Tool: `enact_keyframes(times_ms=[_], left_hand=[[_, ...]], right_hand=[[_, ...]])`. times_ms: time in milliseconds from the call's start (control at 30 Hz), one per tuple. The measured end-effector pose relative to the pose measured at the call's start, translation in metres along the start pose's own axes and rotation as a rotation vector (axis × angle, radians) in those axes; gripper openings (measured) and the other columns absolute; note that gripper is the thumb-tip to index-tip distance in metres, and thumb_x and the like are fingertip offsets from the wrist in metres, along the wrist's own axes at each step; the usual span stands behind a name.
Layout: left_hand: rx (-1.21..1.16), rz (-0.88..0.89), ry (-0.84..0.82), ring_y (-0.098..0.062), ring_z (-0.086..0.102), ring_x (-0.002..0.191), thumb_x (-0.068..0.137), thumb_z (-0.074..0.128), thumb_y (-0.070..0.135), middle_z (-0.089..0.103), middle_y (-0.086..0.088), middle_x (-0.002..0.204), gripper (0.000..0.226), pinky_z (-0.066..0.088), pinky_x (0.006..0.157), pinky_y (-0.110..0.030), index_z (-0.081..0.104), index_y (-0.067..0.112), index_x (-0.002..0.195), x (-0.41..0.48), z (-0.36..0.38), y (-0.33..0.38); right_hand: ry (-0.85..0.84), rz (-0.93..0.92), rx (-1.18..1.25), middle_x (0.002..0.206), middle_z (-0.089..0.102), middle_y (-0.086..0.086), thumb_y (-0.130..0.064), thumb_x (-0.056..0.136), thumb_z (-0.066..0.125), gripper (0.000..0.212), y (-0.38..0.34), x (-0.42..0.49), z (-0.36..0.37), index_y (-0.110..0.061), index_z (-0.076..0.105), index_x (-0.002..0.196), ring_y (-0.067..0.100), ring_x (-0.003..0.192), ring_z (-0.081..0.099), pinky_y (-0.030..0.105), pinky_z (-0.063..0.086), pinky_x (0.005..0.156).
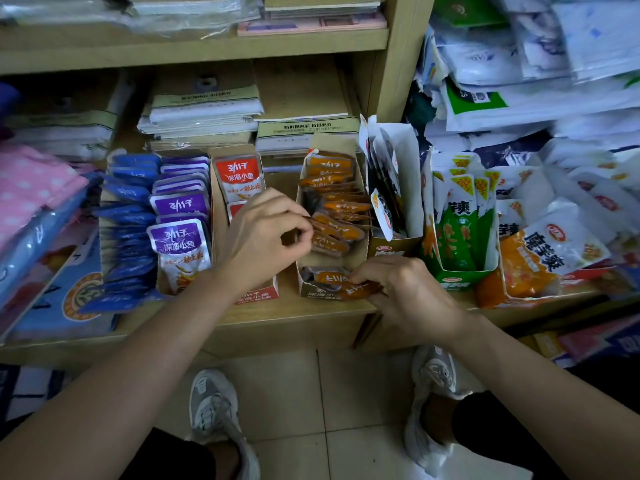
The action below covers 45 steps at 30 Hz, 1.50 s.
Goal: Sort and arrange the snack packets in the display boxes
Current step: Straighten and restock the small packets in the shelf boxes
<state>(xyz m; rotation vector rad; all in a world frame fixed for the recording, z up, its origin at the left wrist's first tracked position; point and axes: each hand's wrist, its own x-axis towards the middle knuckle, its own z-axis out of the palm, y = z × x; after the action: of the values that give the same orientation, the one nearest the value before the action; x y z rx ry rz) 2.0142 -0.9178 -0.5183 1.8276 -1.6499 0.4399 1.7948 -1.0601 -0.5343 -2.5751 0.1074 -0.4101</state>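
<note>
A cardboard display box (360,252) on the wooden shelf holds a row of orange snack packets (337,206). My left hand (263,237) reaches in from the left and pinches the edge of an orange packet (334,230) in the middle of the box. At the box's front end my right hand (405,292) holds another orange packet (360,291) with curled fingers. To the left stand a box with red packets (239,174), a box of purple packets (181,233) and a row of blue packets (128,223).
Right of the orange box stand a white-packet box (398,188) and a green box (457,268) of green-and-white packets. Loose orange-and-white bags (540,258) pile at the right. Stacked papers (204,112) lie behind. The shelf edge (242,317) runs in front, my shoes on tiles below.
</note>
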Motion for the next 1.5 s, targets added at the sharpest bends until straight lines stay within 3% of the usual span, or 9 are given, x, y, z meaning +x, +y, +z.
enact_keyframes(times_ms=[233, 333, 467, 600, 933, 1067, 1233, 1367, 1500], left_hand=[[0.004, -0.084, -0.181, -0.017, 0.064, 0.093, 0.073, 0.085, 0.040, 0.066, 0.002, 0.104, 0.035, 0.049, 0.085, -0.036, 0.065, 0.018, 0.090, 0.004, 0.004, 0.004], [-0.042, -0.220, -0.213, -0.016, 0.066, 0.095, 0.069, 0.089, 0.041, 0.066, 0.001, 0.110, 0.062, 0.052, 0.089, -0.041, 0.048, 0.021, 0.110, 0.010, 0.004, 0.007], [0.077, -0.112, -0.260, -0.015, 0.065, 0.098, 0.077, 0.078, 0.056, 0.059, 0.001, 0.127, 0.084, 0.041, 0.094, -0.036, 0.043, 0.028, 0.148, 0.012, 0.008, 0.006], [0.287, -0.093, -0.254, -0.023, 0.065, 0.100, 0.074, 0.069, 0.075, 0.060, -0.003, 0.131, 0.103, 0.043, 0.088, -0.036, 0.028, 0.031, 0.158, 0.015, 0.012, 0.009], [-0.121, -0.283, -0.126, -0.007, 0.059, 0.102, 0.071, 0.084, 0.058, 0.068, 0.009, 0.114, 0.068, 0.036, 0.093, -0.032, 0.059, 0.028, 0.127, 0.009, 0.016, 0.008], [-0.037, -0.247, -0.125, -0.018, 0.062, 0.113, 0.073, 0.078, 0.062, 0.066, 0.000, 0.126, 0.077, 0.046, 0.100, -0.042, 0.054, 0.023, 0.134, 0.012, 0.016, 0.010], [0.124, -0.249, -0.216, -0.025, 0.067, 0.109, 0.068, 0.077, 0.073, 0.073, 0.000, 0.118, 0.098, 0.037, 0.101, -0.034, 0.039, 0.027, 0.146, 0.016, 0.014, 0.013], [0.050, -0.274, -0.309, -0.020, 0.055, 0.119, 0.071, 0.076, 0.070, 0.069, 0.000, 0.125, 0.101, 0.018, 0.086, -0.024, 0.031, 0.034, 0.154, 0.013, 0.016, 0.010], [-0.147, -0.419, -0.318, -0.020, 0.055, 0.116, 0.071, 0.068, 0.075, 0.062, 0.006, 0.128, 0.089, 0.026, 0.094, -0.031, 0.035, 0.047, 0.149, 0.015, 0.013, 0.000]], right_hand=[[0.008, -0.018, 0.040, 0.099, 0.073, 0.000, 0.009, 0.069, 0.079, 0.035, 0.000, 0.001, 0.000, -0.010, 0.074, 0.098, 0.013, 0.093, 0.069, 0.032, 0.057, 0.082], [0.006, -0.016, 0.046, 0.099, 0.073, -0.003, 0.009, 0.070, 0.080, 0.036, 0.003, 0.001, 0.000, -0.012, 0.074, 0.098, 0.009, 0.094, 0.068, 0.026, 0.056, 0.084], [0.000, -0.008, 0.063, 0.101, 0.074, -0.002, 0.009, 0.069, 0.080, 0.036, 0.003, 0.000, -0.002, -0.011, 0.075, 0.099, 0.010, 0.095, 0.069, 0.026, 0.056, 0.086], [-0.015, -0.017, 0.066, 0.100, 0.074, -0.001, 0.008, 0.070, 0.081, 0.035, 0.003, 0.003, -0.004, -0.010, 0.075, 0.099, 0.010, 0.095, 0.069, 0.028, 0.057, 0.087], [-0.045, -0.006, 0.095, 0.101, 0.073, -0.002, 0.012, 0.066, 0.076, 0.042, 0.004, 0.002, -0.007, -0.013, 0.075, 0.100, 0.009, 0.095, 0.068, 0.029, 0.056, 0.086], [-0.048, -0.006, 0.112, 0.100, 0.073, -0.003, 0.013, 0.066, 0.071, 0.043, 0.005, 0.002, -0.008, -0.013, 0.075, 0.099, 0.009, 0.094, 0.068, 0.027, 0.056, 0.085], [-0.047, -0.032, 0.116, 0.098, 0.074, -0.004, 0.010, 0.070, 0.078, 0.035, 0.004, 0.004, -0.008, -0.012, 0.076, 0.097, 0.007, 0.092, 0.069, 0.023, 0.055, 0.085], [-0.039, -0.040, 0.121, 0.101, 0.075, -0.003, 0.008, 0.072, 0.080, 0.034, 0.002, 0.004, -0.008, -0.011, 0.077, 0.100, 0.008, 0.096, 0.069, 0.026, 0.056, 0.088], [-0.039, -0.023, 0.112, 0.105, 0.075, -0.001, 0.010, 0.072, 0.078, 0.039, 0.003, 0.002, -0.006, -0.011, 0.076, 0.105, 0.010, 0.099, 0.069, 0.029, 0.057, 0.089]])
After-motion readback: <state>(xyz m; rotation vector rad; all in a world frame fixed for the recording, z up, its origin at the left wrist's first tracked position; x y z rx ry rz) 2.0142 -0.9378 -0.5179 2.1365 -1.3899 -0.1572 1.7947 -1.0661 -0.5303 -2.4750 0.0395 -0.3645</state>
